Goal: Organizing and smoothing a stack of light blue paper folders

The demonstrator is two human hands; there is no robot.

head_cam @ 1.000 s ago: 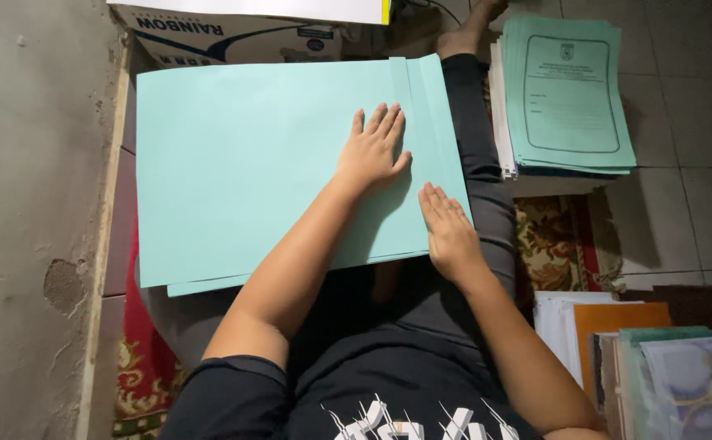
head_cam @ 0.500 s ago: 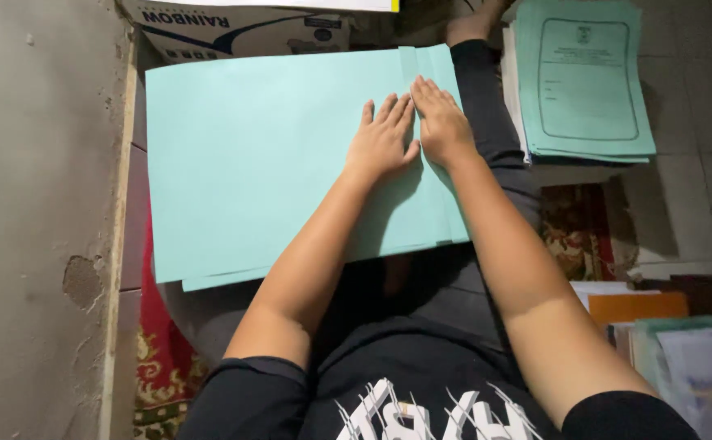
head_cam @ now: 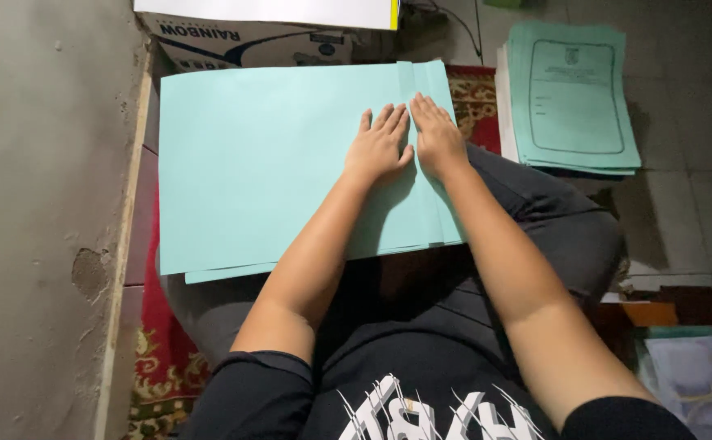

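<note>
A stack of large light-green paper sheets point(head_cam: 266, 163) lies across my lap. Its right edge is folded into a narrow strip point(head_cam: 421, 81). My left hand point(head_cam: 380, 147) lies flat on the sheets near that fold, fingers together and pointing away from me. Beside it, touching it, my right hand point(head_cam: 437, 134) presses flat along the folded strip. Neither hand grips anything.
A pile of printed light-green covers point(head_cam: 572, 98) sits on the tiled floor at the right. A cardboard box point(head_cam: 250, 41) stands beyond the sheets. A grey wall point(head_cam: 38, 204) runs along the left. More folders and papers point(head_cam: 682, 367) lie at the lower right, on a patterned red rug point(head_cam: 156, 358).
My right hand has slid up the folded right edge, from the near end to the far part, and now lies beside my left hand. The left hand barely moved.
</note>
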